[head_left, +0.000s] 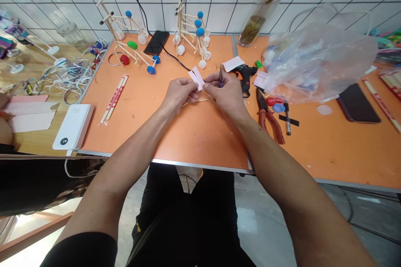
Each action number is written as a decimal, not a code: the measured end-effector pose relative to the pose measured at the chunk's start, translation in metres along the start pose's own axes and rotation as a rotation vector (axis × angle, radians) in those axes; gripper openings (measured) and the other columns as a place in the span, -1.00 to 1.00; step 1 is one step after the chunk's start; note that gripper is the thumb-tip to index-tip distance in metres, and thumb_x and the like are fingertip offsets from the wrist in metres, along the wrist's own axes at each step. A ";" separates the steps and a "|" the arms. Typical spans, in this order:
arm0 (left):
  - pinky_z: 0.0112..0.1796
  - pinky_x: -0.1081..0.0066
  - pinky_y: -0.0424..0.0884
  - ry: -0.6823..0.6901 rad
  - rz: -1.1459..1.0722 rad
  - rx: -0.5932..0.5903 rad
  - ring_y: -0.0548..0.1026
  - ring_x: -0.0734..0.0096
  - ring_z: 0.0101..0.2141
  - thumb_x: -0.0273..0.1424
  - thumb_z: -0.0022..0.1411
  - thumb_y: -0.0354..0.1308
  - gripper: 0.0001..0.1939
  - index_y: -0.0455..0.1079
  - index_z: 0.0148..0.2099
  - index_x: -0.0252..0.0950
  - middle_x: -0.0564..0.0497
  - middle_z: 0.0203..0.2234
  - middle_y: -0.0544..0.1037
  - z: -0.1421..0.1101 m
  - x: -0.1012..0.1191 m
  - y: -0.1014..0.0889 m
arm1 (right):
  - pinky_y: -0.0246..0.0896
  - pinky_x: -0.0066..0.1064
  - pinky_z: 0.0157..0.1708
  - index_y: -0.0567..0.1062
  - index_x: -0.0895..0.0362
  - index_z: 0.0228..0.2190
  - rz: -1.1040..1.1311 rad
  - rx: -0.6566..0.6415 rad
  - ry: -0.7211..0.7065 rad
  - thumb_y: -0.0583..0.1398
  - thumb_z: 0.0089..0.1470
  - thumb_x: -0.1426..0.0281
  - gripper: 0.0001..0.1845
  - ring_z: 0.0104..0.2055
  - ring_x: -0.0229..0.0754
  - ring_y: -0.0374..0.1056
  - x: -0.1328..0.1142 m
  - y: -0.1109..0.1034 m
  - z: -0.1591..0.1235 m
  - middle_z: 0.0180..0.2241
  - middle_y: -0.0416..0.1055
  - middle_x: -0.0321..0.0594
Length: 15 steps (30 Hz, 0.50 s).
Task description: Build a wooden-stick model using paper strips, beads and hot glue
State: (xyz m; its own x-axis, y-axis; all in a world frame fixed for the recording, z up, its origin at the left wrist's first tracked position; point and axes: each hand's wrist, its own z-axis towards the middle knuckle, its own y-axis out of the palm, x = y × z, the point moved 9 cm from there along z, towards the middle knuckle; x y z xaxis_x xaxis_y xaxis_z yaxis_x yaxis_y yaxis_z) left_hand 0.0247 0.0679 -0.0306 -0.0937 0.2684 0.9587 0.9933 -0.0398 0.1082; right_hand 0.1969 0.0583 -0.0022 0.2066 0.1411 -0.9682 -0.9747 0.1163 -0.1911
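Note:
My left hand (179,93) pinches a small pale pink slip of paper (196,78) above the orange table (188,133). My right hand (224,91) is closed on small scissors (221,77), whose blades point up, and its fingertips meet the paper's right edge. A thin wooden stick (200,100) lies on the table just under both hands. Both forearms reach in from the bottom of the view.
Two stick models with blue caps (192,33) (131,46) stand at the back. A glue gun (244,76), red pliers (269,117), clear plastic bag (316,62), phone (357,103), wrapped chopsticks (113,99), white power bank (73,126) and tall bottle (266,8) surround the hands.

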 end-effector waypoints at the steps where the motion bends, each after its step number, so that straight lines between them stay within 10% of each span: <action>1: -0.45 0.55 0.50 0.002 0.002 0.009 0.56 0.57 -0.56 -0.57 0.33 0.38 -0.80 0.52 -0.36 -0.29 0.02 -0.48 0.66 0.000 0.001 -0.001 | 0.47 -0.24 -0.11 0.63 0.05 -0.22 -0.004 -0.016 0.008 0.50 0.09 0.41 -0.78 -0.19 -0.10 0.50 0.001 0.000 0.000 -0.26 0.59 -0.25; 9: -0.47 0.57 0.44 0.033 -0.043 0.122 0.50 0.59 -0.57 -0.59 0.36 0.32 -0.75 0.47 -0.39 -0.28 0.05 -0.50 0.62 0.001 0.011 -0.020 | 0.13 -0.36 -0.52 0.56 0.02 -0.24 0.000 -0.246 0.153 0.39 0.45 -0.13 -0.51 -0.47 -0.21 0.26 0.021 0.006 -0.002 -0.36 0.48 -0.23; 15: -0.45 0.57 0.43 0.000 -0.092 0.199 0.49 0.59 -0.56 -0.53 0.29 0.42 -0.75 0.42 -0.37 -0.25 0.08 -0.51 0.61 0.000 0.013 -0.030 | 0.18 -0.42 -0.55 0.52 0.05 -0.21 -0.090 -0.393 0.134 0.29 0.58 0.15 -0.70 -0.51 -0.27 0.31 0.017 0.023 -0.011 -0.35 0.53 -0.24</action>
State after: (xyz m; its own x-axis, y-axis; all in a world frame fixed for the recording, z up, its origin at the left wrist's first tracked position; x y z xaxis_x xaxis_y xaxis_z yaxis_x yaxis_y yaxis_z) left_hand -0.0061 0.0726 -0.0216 -0.1847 0.2625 0.9471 0.9743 0.1754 0.1414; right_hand 0.1774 0.0529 -0.0244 0.3049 0.0155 -0.9523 -0.9172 -0.2647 -0.2979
